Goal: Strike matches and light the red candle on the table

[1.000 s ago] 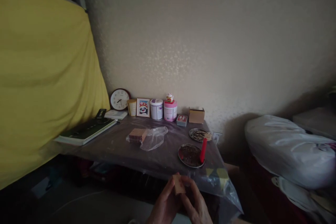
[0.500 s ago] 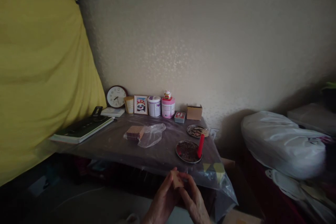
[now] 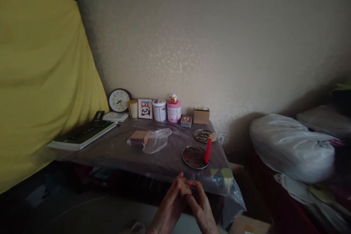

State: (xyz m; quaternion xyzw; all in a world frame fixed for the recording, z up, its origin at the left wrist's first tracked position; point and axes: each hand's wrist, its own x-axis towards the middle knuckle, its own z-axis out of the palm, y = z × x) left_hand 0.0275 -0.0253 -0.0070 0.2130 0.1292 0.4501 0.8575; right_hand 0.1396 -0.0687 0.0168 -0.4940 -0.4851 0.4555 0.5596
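Note:
In front of the table's near edge, a small tan matchbox (image 3: 185, 186) is held between my two hands. My left hand (image 3: 170, 202) grips it from the left, fingers closed on its side. From the right, my right hand (image 3: 201, 204) pinches the same box with thumb and fingers. Just beyond them on the table stands a red candle (image 3: 208, 151), leaning slightly, at the right side of a round metal plate (image 3: 189, 165) with a dark, stained surface. Behind it, thin pale sticks like matches (image 3: 209, 136) lie on a second round plate (image 3: 197, 139).
A plastic-covered table (image 3: 115, 157) holds a stack of small brown boxes (image 3: 139, 138) in a clear bag (image 3: 159, 140). Along the wall stand a clock (image 3: 120, 100), panda picture (image 3: 145, 109), tins (image 3: 159, 110) and an open carton (image 3: 201, 116). A thick book (image 3: 82, 135) lies left.
The view has shifted slightly, so the table's things sit a little further left and up. Both hands keep their hold on the matchbox, almost unmoved.

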